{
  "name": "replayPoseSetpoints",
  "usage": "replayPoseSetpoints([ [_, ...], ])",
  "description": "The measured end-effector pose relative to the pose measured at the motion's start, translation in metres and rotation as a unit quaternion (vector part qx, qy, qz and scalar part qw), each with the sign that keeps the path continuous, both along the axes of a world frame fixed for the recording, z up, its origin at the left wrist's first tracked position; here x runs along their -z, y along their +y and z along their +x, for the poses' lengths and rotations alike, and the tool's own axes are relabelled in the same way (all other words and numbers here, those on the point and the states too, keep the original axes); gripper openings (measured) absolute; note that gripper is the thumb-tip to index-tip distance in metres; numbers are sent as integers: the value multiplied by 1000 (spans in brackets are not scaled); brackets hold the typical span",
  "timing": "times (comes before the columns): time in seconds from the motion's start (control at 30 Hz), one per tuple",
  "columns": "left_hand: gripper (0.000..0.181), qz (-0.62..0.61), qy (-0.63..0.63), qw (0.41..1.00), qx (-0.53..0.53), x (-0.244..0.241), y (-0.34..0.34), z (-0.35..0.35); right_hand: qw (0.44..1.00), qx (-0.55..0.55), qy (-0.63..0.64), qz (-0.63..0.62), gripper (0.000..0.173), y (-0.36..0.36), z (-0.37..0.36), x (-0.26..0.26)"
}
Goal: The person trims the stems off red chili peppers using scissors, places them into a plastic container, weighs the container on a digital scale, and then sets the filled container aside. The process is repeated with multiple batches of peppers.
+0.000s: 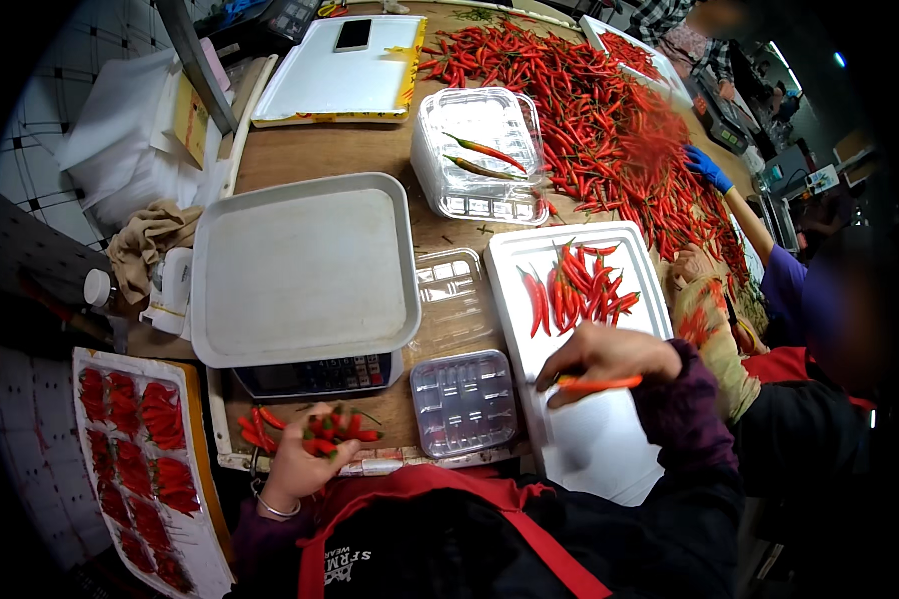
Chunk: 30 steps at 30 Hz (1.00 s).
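Note:
My left hand [303, 458] holds a bunch of red chili peppers [337, 428] at the table's front edge. More chilies [258, 428] lie just left of it. Over a white foam tray [607, 442], my right hand [607, 358] is curled around a slim orange object [599, 382]; whether it is a handle or a chili is unclear. Loose red chilies [577, 288] lie on the foam beyond those fingers. Between my hands sits a clear plastic punnet [464, 404]. A digital scale [318, 374] bears a grey tray [307, 269].
A large chili heap [569, 112] covers the far right of the table. Two chilies lie on stacked clear punnets [479, 202]. Lower left, a foam box [183, 539] holds packed chilies. A co-worker's blue-gloved hand [708, 168] touches the heap. A phone [353, 35] lies on a foam lid [322, 75].

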State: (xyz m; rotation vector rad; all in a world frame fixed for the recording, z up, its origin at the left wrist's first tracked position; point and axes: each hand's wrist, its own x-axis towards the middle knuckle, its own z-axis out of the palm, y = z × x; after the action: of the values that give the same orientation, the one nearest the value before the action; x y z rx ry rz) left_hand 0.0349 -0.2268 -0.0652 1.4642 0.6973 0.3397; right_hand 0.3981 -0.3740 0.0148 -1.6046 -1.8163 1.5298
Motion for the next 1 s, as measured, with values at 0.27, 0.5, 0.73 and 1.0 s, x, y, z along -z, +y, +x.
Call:
replayPoseSetpoints([
  [0.27,26,-423,-89,902,9,20,-8,17,905,328,-260,-74,52,-12,136,19],
  [0.5,23,-482,-53,874,32,14,-18,74,889,280,-361,-20,61,43,183,72],
  [0.73,21,-478,-63,875,30,17,-17,94,879,272,-386,-68,60,73,185,82],
  [1.0,21,-471,-74,878,33,14,-20,110,887,298,-352,-26,54,61,197,85],
])
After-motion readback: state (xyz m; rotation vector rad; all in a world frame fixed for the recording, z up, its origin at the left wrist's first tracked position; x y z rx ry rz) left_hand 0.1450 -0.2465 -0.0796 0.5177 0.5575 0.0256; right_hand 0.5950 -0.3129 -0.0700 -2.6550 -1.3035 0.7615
